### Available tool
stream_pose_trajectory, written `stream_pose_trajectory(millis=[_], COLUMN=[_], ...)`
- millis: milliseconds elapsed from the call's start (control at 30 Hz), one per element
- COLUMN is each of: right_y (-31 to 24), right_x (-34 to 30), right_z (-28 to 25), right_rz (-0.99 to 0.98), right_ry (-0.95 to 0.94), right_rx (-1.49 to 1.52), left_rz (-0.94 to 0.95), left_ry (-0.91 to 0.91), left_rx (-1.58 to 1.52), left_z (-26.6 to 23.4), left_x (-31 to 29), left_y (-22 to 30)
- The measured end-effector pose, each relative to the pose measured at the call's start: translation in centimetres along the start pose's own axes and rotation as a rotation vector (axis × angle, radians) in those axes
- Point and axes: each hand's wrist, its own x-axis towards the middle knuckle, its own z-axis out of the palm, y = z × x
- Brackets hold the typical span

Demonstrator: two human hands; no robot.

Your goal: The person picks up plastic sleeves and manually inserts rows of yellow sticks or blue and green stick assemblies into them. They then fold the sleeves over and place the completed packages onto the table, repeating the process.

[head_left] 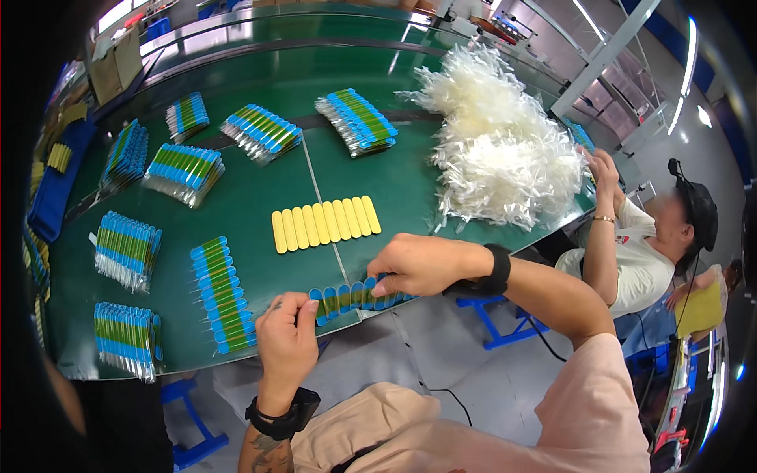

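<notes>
While the right hand point(414, 264) rests curled on the blue strips point(344, 299), lower centre, the left hand point(285, 337) bunches beside their left end, grips unclear; aligning seems underway, next needing level edges.

Along the front edge of the bench point(398, 185) lies a front row point(357, 296), with the left grip point(288, 331) at its left end and the right grip point(410, 264) over its right part. Behind it is a row of sticks point(325, 225). To the left of both, a line of packs point(221, 299) runs from front to back. Seven stacks of packs point(184, 171) sit farther left and at the back. A heap of wrappers point(505, 150) is at the back right, with another person point(650, 272) to its right
</notes>
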Motion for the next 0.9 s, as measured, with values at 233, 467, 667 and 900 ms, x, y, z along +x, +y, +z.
stream_pose_trajectory(millis=[233, 467, 667, 900], right_y=[0.4, 2.1, 1.9, 2.9], right_x=[0.1, -0.2, 0.6, -0.1], right_z=[0.0, 0.7, 1.3, 1.7], right_rz=[-0.042, -0.113, -0.094, -0.117], right_ry=[0.090, 0.154, 0.089, 0.104], right_rx=[-0.029, -0.261, -0.247, -0.371], left_rz=[-0.036, -0.029, -0.043, 0.007], left_ry=[0.013, -0.001, -0.031, -0.069], left_rx=[0.000, -0.002, 0.017, -0.065], left_z=[0.0, 0.7, -0.2, 1.0], left_x=[-0.1, 0.0, -0.3, 0.5], left_y=[0.0, 0.0, -1.3, -4.6])
